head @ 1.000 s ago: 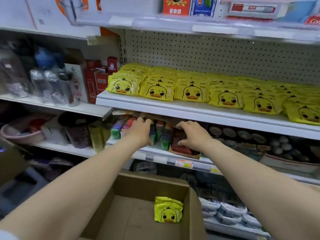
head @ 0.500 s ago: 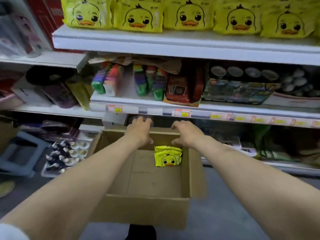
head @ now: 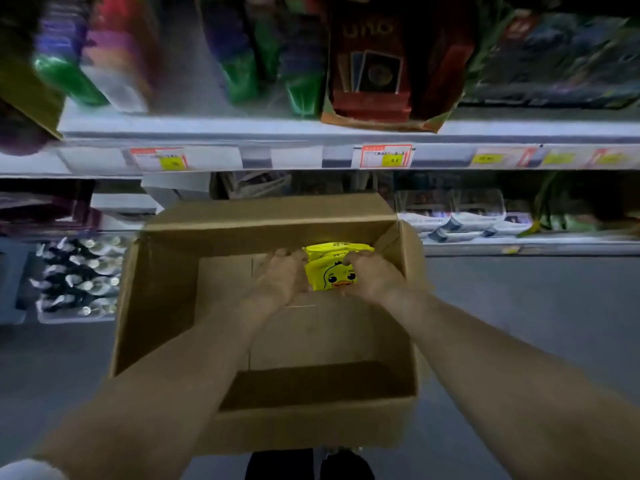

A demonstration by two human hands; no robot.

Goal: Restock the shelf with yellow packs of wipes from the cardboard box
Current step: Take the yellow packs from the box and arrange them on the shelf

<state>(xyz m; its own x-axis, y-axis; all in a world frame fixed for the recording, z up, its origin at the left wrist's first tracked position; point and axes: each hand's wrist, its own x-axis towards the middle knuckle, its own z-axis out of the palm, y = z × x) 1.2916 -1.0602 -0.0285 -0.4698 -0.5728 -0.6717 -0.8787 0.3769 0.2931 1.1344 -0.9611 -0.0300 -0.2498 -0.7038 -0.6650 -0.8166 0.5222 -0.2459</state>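
Head view — "uno" box (head: pixel 375 69) above gripped wipes (head: pixel 333 273).

The open brown cardboard box (head: pixel 166 289) is one plain colour with no print, darker in the shadow of its near inside wall. Inside the box, the bright yellow soft plastic pack of wipes (head: pixel 334 277) carries a cartoon duck face with black eyes, an orange beak and a small black tuft. Above the box, the white flat shelf (head: pixel 277 128) has paper price labels (head: pixel 386 156) that are white with a red border and a yellow patch. Higher above the box, the tall dark red card-game carton (head: pixel 374 74) has pale lettering. Above the left half of the box, the blurred packs (head: pixel 242 71) are green and purple. To the right of the box, the floor (head: pixel 519 323) is grey.
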